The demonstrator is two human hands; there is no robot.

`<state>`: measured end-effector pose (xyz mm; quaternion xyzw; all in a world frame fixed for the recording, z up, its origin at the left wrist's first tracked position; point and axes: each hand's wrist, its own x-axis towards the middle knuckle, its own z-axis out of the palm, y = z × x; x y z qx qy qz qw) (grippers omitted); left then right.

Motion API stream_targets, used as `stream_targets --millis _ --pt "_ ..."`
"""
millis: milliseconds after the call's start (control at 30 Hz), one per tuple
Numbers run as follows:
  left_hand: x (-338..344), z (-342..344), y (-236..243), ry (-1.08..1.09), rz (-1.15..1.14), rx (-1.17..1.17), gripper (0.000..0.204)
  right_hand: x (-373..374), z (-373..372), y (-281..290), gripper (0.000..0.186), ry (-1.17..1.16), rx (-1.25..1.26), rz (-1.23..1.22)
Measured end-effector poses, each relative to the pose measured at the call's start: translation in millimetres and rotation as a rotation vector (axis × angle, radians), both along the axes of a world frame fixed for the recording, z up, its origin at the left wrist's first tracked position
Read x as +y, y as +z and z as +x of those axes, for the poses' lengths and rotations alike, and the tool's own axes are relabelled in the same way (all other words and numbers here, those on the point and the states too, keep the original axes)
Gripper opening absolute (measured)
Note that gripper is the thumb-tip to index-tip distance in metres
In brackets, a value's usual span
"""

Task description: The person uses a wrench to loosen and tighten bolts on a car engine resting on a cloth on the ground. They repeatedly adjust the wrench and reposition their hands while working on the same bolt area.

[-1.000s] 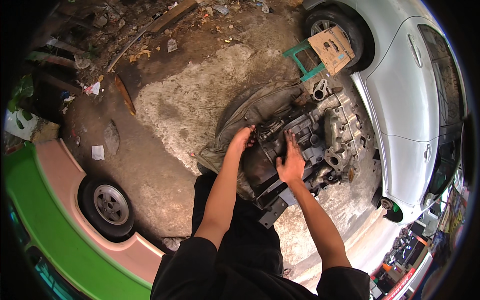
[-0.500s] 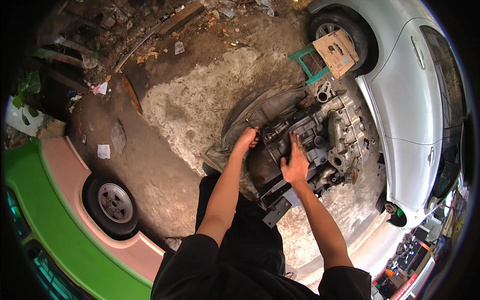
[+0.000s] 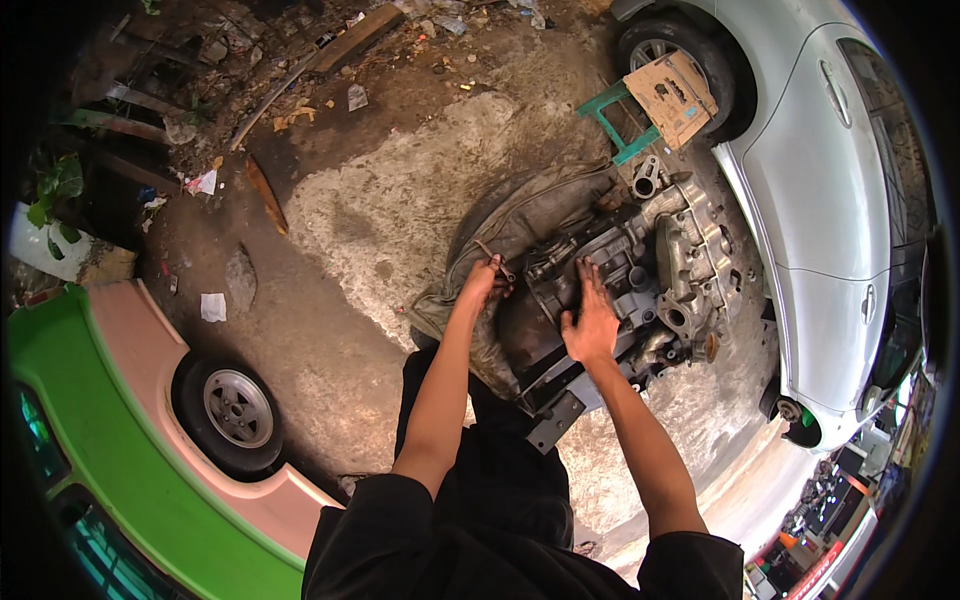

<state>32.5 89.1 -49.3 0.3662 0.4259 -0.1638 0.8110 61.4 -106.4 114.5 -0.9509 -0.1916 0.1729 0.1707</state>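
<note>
A greasy metal engine [image 3: 625,285] lies on the ground just right of the middle of the scene, in front of the person. Its near left part is a dark brown casing; a paler, silver section [image 3: 690,250] with round openings forms its right end. At the near edge, a flat dark plate [image 3: 557,422] with holes juts toward the person.

The left hand [image 3: 482,283] is at the engine's left edge, fingers curled closed around a thin metal tool [image 3: 484,247] — its far end sticks out beyond the knuckles. The right hand [image 3: 592,322] rests flat on top of the engine, open and holding nothing, with 4 fingers extended and the thumb spread to the left.

Left of the engine and beyond it, a grey-brown cloth [image 3: 530,208] is spread in a rounded, rumpled shape. Farther off to the right stands a green stool [image 3: 632,150] with a worn brown board [image 3: 675,97] on top.

A silver car [image 3: 815,200] fills the right side. On the near left is a green and pink vehicle body [image 3: 135,450] — 1 wheel [image 3: 238,408] shows. A wooden plank [image 3: 358,40] lies far left among litter.
</note>
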Motion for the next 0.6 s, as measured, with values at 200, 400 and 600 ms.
stream_targets --millis 200,400,600 --pt "-26.8 -22.7 12.7 0.161 0.381 -0.141 0.024 0.7 0.1 1.2 0.092 -0.001 -0.003 0.004" --pt "-69.1 -26.1 19.9 0.347 0.614 -0.010 0.032 1.2 -0.1 1.1 0.093 -0.015 0.016 -0.027" --pt "-96.1 -14.0 29.5 0.415 0.789 0.015 0.025 0.4 -0.1 -2.6 0.093 0.002 -0.010 -0.021"
